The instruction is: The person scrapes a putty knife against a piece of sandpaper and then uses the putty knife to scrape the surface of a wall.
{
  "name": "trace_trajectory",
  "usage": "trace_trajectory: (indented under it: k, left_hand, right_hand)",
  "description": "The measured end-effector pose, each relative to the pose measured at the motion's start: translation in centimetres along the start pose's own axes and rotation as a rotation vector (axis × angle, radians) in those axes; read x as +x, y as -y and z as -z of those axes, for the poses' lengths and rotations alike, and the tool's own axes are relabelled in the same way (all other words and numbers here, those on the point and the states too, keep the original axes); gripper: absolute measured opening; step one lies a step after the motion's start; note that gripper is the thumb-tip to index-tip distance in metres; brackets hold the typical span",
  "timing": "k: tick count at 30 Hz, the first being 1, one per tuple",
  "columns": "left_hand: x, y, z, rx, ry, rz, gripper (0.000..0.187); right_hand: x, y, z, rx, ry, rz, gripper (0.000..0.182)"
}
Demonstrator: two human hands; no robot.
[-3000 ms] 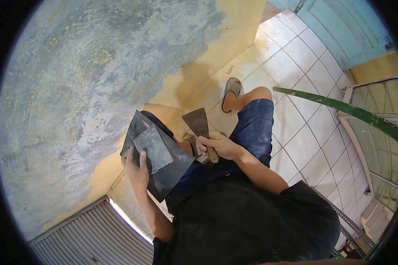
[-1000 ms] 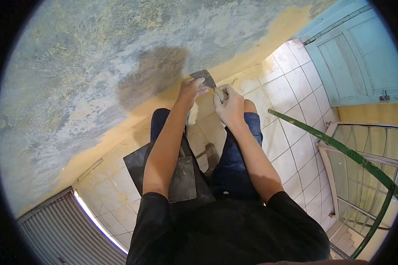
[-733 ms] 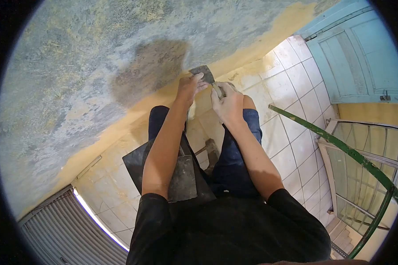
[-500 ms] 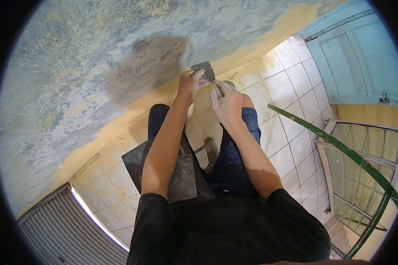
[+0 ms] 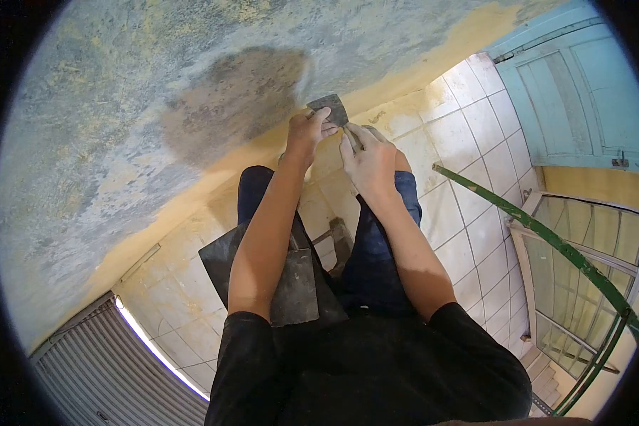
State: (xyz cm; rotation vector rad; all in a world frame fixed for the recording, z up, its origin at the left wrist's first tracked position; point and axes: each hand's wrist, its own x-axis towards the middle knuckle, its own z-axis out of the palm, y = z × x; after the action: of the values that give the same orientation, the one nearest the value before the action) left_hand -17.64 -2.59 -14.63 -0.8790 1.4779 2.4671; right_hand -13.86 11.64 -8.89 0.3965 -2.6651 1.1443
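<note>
A small dark square plate, flat and thin, is held in front of the wall. My left hand grips it from the left, thumb pressed across its face and fingers curled beneath. At its lower right corner, the closed fingertips of my right hand meet the plate; grey residue coats these fingers. What lies inside the right fingers is partly hidden. Across my lap rests a larger dark board, partly covered by my left forearm, with a grey rectangular metal blade lying on it.
The wall has patchy grey-blue plaster with a darker brownish patch. Tiles cover the floor. On the right are a green rail, a metal-framed glazed panel and a blue door. A corrugated shutter stands lower left.
Both hands and the small plate have shifted very slightly right and up in view. The grip looks much the same, and the board and metal blade stay on my lap.
</note>
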Motion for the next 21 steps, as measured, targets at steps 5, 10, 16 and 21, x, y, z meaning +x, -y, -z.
trace_trajectory:
  k: [5, 10, 16, 21]
  left_hand:
    - [1.9, 1.9, 0.6, -0.083, 0.004, -0.050, 0.030]
    - [1.2, 1.6, 0.0, -0.101, 0.002, -0.112, 0.028]
    - [2.3, 2.1, 0.4, -0.055, -0.045, -0.023, 0.027]
    - [1.1, 1.0, -0.3, -0.036, -0.056, -0.077, 0.025]
  right_hand:
    - [0.6, -0.2, -0.4, 0.004, 0.052, -0.070, 0.026]
    - [0.2, -0.4, -0.3, 0.023, -0.012, -0.025, 0.025]
    - [0.7, -0.5, -0.9, 0.025, -0.006, -0.025, 0.024]
    - [0.3, 0.2, 0.0, 0.046, -0.046, -0.012, 0.024]
